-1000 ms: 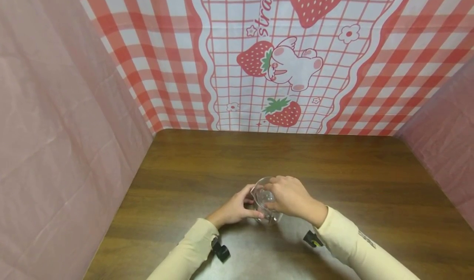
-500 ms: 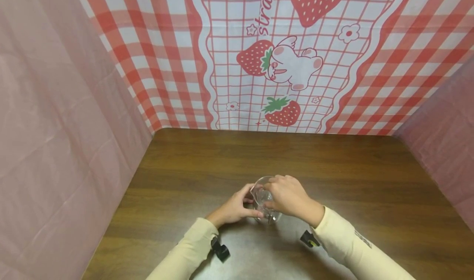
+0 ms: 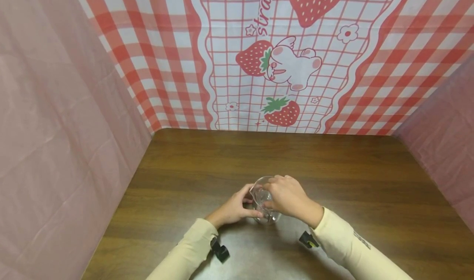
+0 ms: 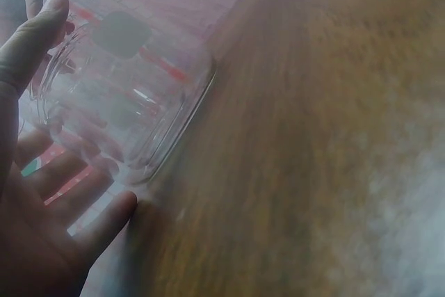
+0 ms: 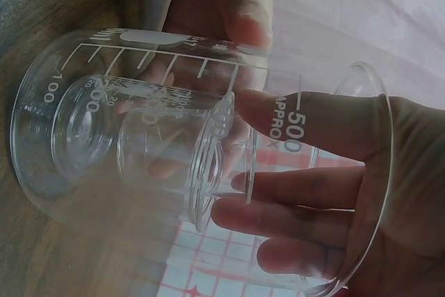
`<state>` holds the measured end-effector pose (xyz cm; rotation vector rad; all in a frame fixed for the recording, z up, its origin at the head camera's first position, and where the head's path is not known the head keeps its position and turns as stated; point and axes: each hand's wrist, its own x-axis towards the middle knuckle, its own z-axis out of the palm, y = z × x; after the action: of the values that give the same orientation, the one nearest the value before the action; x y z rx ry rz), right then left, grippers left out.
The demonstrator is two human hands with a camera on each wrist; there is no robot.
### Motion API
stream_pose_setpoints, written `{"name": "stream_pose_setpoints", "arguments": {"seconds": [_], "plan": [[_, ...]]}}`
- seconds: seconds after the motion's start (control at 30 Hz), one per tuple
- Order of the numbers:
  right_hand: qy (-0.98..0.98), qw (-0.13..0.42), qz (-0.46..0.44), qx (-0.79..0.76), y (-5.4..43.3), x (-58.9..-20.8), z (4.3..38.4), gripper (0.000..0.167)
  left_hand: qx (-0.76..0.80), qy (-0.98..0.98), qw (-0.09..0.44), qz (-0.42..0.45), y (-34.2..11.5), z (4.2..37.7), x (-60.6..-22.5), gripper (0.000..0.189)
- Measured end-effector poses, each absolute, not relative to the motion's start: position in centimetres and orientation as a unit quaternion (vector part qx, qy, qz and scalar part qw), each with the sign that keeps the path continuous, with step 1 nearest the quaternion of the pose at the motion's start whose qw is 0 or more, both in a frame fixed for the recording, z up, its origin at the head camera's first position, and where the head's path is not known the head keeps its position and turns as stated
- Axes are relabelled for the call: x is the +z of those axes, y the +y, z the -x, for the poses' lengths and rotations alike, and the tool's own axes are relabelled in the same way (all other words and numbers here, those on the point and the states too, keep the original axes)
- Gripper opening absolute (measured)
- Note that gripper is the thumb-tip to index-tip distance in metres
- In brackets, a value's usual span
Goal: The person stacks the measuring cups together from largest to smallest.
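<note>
A large clear glass beaker (image 5: 62,67) with white graduations up to 500 stands upright on the wooden table. Smaller clear beakers (image 5: 156,147) are nested inside it, their rims below its own. My left hand (image 3: 232,208) holds the large beaker from the left, thumb on the near side and fingers round the far side. In the left wrist view, the fingers (image 4: 104,231) of that hand are spread along the glass. My right hand (image 3: 289,195) reaches down through the large beaker's mouth, pinching an inner beaker's rim between thumb and fingers.
The brown wooden table (image 3: 185,164) extends around both hands. Behind it hangs a red-and-white checked cloth (image 3: 177,66) with strawberries, and pink curtains (image 3: 66,127) close off both sides. A black wrist camera (image 3: 221,252) hangs below the left sleeve, another (image 3: 308,239) below the right.
Both hands keep their places at the beakers. The right wrist and forearm have shifted slightly to the left.
</note>
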<state>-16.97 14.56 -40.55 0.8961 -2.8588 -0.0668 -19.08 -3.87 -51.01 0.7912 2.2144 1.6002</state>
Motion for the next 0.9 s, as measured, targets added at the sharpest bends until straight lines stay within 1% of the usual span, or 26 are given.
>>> {"name": "stream_pose_setpoints", "arguments": {"seconds": [0.17, 0.4, 0.9], "plan": [[-0.952, 0.068, -0.297, -0.021, 14.48, -40.47, 17.00, 0.038, 0.554, 0.772, 0.146, -0.274, -3.90, 19.09, -51.09, 0.077], [-0.949, 0.070, -0.306, -0.034, 14.48, -40.41, 17.06, 0.043, 0.555, 0.773, 0.152, -0.269, -3.93, 19.08, -51.03, 0.078], [-0.947, 0.079, -0.308, -0.041, 14.46, -40.72, 17.16, 0.042, 0.561, 0.769, 0.154, -0.263, -3.95, 19.09, -51.05, 0.078]]}}
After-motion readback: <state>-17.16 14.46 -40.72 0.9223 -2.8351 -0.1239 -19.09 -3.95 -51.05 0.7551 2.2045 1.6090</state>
